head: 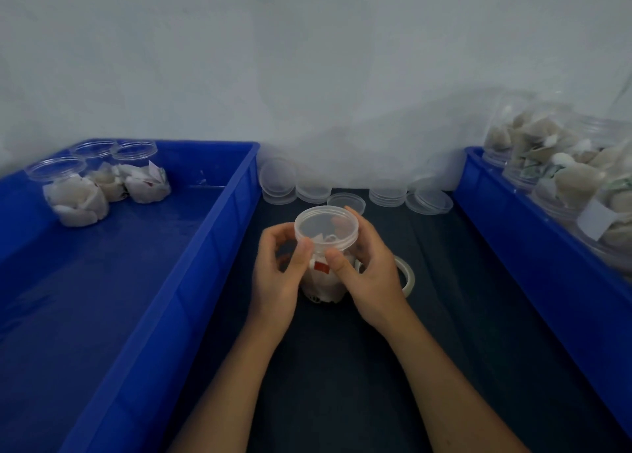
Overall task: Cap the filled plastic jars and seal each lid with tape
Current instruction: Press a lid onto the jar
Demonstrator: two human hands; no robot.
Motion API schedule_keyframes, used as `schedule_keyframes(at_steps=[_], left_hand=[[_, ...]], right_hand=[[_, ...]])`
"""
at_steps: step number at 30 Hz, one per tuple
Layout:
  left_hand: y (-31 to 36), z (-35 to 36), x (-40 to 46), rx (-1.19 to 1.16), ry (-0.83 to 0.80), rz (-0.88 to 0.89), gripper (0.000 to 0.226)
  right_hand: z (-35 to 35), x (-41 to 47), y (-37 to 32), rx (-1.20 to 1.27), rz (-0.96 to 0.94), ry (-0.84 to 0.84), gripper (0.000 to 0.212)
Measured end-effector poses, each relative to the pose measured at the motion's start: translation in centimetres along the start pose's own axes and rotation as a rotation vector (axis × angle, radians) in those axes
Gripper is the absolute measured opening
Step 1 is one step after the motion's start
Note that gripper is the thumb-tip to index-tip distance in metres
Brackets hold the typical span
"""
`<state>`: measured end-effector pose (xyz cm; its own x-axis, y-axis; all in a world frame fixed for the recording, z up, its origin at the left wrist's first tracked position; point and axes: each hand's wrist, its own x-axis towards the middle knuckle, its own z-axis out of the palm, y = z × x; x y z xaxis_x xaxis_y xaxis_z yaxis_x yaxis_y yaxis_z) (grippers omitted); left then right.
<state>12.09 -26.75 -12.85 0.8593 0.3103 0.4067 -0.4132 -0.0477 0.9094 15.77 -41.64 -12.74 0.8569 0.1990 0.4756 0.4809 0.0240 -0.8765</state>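
Note:
A clear plastic jar [325, 281] filled with white packets stands on the dark table between my hands. A translucent lid [326, 226] sits on its mouth. My left hand [278, 274] grips the jar's left side, thumb on the lid's rim. My right hand [367, 274] curls round the right side, thumb against the jar below the lid. A roll of clear tape [405, 274] lies flat on the table just behind my right hand, partly hidden by it.
Stacks of spare lids [278, 182] line the wall behind the jar. The blue bin [205, 247] on the left holds three capped jars [78, 196]. The blue bin [513, 233] on the right holds several filled jars [547, 158].

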Motion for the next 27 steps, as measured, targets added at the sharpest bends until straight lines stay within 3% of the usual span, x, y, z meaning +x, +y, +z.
schedule_keyframes(at_steps=[5,12,19,27], left_hand=[[-0.2,0.9,-0.3,-0.002,-0.051,-0.008,0.04],[0.2,1.9,-0.9,0.009,0.117,0.05,0.044],[0.6,2.0,-1.2,0.029,0.22,0.079,0.022],[0.1,1.6,-0.9,-0.012,0.231,0.062,0.037]], right_hand=[[0.4,-0.1,-0.5,0.056,0.04,-0.053,0.065],[2.6,-0.7,-0.8,0.095,0.051,0.002,0.066],[4.0,-1.3,-0.8,0.028,0.015,0.063,0.068],[4.1,-1.3,-0.5,-0.052,-0.017,0.055,0.061]])
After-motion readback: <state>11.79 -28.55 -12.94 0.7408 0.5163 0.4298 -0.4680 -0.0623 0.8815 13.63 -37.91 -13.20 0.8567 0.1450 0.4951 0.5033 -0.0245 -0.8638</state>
